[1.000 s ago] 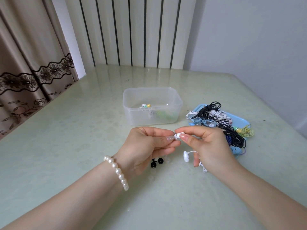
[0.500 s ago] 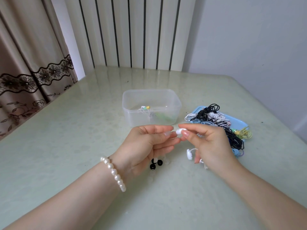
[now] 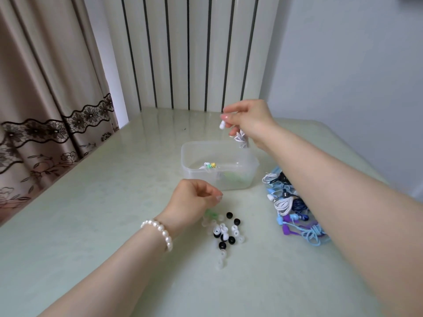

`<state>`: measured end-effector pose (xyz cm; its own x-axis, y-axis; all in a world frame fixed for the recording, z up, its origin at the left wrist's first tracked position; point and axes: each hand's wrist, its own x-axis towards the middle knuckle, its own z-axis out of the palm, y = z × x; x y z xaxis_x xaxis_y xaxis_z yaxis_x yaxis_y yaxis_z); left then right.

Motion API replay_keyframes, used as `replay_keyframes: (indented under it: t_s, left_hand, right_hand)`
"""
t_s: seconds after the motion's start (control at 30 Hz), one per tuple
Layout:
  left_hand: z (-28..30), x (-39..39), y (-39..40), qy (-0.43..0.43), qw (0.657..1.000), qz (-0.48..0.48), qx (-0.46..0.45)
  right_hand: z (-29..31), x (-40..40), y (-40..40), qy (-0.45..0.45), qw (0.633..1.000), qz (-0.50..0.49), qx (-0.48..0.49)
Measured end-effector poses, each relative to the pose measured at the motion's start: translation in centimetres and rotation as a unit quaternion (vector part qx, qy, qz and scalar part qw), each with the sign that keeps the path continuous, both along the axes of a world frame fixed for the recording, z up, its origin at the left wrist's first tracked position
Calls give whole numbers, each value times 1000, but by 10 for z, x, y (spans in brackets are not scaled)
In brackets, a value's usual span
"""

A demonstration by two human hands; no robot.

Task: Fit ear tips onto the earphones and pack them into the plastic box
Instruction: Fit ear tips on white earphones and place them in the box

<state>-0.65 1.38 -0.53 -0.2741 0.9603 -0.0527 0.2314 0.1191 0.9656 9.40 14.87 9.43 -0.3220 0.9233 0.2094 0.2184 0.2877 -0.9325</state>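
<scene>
A: Change noted. A second ago both hands met low over the pale green glossy surface (image 3: 96, 243), working a tip onto a white bud. Now the right hand (image 3: 248, 121) is raised above the far rim of the clear rectangular plastic box (image 3: 219, 165), fingers pinched on the white wired earphones (image 3: 240, 137); one bud hangs at the fingertips, the coiled cord dangles under the palm.

B: And the left hand (image 3: 194, 202)?

A: Dropped back near the surface, fingers curled together just above the loose pile of black, white and clear silicone ear tips (image 3: 225, 232). Cannot tell whether it pinches anything.

B: Meaning for the task?

A: I judge the fitting of this pair done and packing in hand; the set is not yet in the box.

B: Containers?

A: The box holds at least one coiled set with green and yellow buds (image 3: 211, 165), plus something green lower down, blurred through the wall. The flat light-blue tray (image 3: 275, 171) carries a tangle of white, black, blue and purple coiled earphones (image 3: 293, 209), partly hidden by the right forearm.
</scene>
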Motion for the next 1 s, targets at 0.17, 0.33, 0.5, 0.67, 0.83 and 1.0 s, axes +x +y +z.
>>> replay_keyframes:
  t_s: [0.17,0.33,0.5,0.67,0.83,1.0]
  left_hand:
    - [-1,0,0,28,1000,-9,7]
    - [-2,1,1,32,999,-19,14]
    - [-2,3,0,33,999,-27,9]
    - [-1,7,-2,40,998,-46,0]
    - [-3,9,-1,51,998,-44,-1]
    - [-2,10,-3,46,998,-47,0]
  right_hand:
    - [-37,-13,25,-114,993,-2,-23]
    - [-45,-3,26,-315,946,59,50]
    - [-10,25,14,-414,894,55,162]
    - [13,75,-6,-472,868,64,138]
    - [-10,106,-24,-549,822,133,70]
    - [-44,113,-43,-663,707,124,216]
